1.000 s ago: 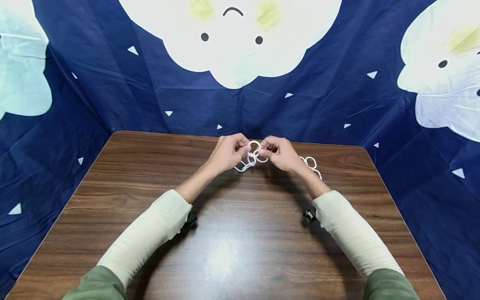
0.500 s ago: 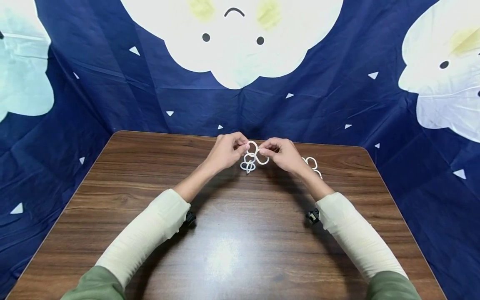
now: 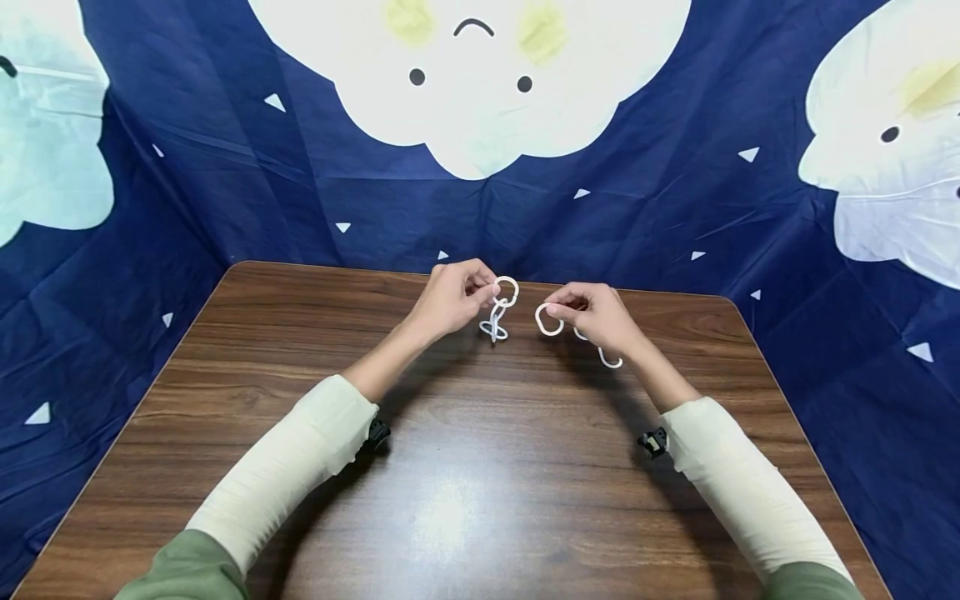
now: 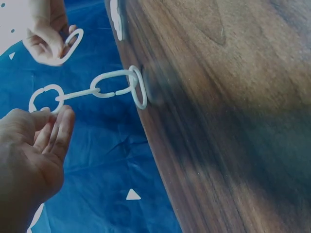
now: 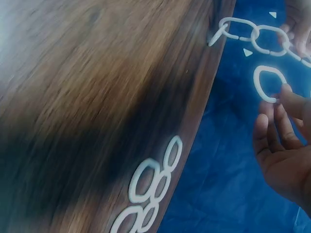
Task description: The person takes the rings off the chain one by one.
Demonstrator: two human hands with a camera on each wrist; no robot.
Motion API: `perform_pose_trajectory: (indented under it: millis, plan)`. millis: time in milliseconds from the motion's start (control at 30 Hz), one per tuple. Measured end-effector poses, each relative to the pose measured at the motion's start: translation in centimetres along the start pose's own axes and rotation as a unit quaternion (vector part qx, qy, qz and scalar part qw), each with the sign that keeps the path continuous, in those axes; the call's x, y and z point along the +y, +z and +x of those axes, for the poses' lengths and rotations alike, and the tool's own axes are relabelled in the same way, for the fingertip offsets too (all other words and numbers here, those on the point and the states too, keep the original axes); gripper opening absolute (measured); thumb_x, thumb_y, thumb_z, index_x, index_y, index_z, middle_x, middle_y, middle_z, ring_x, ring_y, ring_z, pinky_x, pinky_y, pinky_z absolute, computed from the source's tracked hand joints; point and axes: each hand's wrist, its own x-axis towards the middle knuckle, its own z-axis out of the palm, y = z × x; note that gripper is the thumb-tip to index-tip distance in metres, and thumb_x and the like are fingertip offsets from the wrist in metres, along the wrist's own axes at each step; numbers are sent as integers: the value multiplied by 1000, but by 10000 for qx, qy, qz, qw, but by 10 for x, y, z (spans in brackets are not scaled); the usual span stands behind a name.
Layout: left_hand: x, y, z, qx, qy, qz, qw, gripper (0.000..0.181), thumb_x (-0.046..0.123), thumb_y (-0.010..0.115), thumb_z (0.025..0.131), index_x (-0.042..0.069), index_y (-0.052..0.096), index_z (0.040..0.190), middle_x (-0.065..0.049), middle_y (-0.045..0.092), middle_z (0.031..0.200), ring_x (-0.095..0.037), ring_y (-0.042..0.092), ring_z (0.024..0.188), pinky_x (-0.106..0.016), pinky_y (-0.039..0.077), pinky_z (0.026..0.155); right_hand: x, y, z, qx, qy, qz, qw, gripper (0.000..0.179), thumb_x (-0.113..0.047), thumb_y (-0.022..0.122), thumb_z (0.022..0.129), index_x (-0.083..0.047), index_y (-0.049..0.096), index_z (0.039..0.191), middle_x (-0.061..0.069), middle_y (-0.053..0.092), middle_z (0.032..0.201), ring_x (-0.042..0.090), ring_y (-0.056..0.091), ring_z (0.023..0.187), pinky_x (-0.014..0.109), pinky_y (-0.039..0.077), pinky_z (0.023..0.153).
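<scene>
My left hand (image 3: 450, 298) pinches the end ring of a short chain of white plastic links (image 4: 111, 74) between thumb and fingers. The chain's other links hang below that ring, the lowest close over the table near its far edge. To the right, a single white link (image 3: 538, 321) is pinched between the thumb and fingertips of my right hand (image 3: 597, 317). A small gap shows in the chain's oval links in the left wrist view. In the right wrist view the single link stands apart from the chain.
Several loose white links (image 5: 131, 187) lie in a cluster on the wooden table (image 3: 450, 417), partly hidden under my right hand in the head view. A blue cloth with white clouds (image 3: 480, 208) hangs just behind the table's far edge.
My right hand has moved right and slightly nearer, carrying the single link, which overlapped the chain before and is now apart from it. My left hand has barely moved; the chain hangs straighter.
</scene>
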Motion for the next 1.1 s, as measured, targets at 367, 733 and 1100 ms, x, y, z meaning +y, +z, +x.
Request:
perform_pose_trajectory:
  millis: [367,733,1100]
  plan:
    - [0,-1,0,-43,-29,-8,10000,8,14,79,106,6,79,103,-8,85,94,-20,81,86,-30,60,78,21,-15,-18,-257,416,-335,9982,14,-17,82,104,-6,86,111,13,85,101,11,69,80,17,51,71]
    - [1,0,0,-104,-2,23,9999,9,16,80,106,7,80,103,-6,84,93,-18,80,85,-33,60,83,37,-17,-29,-515,787,-278,9952,13,-12,81,104,-1,85,111,19,85,106,27,80,77,21,57,64]
    - [4,-1,0,-102,-33,57,9999,8,14,80,106,6,80,103,-7,84,94,-19,78,86,-34,60,83,50,-18,-36,-674,1236,-135,9899,14,-9,84,101,2,84,110,13,83,90,21,77,70,29,63,64]
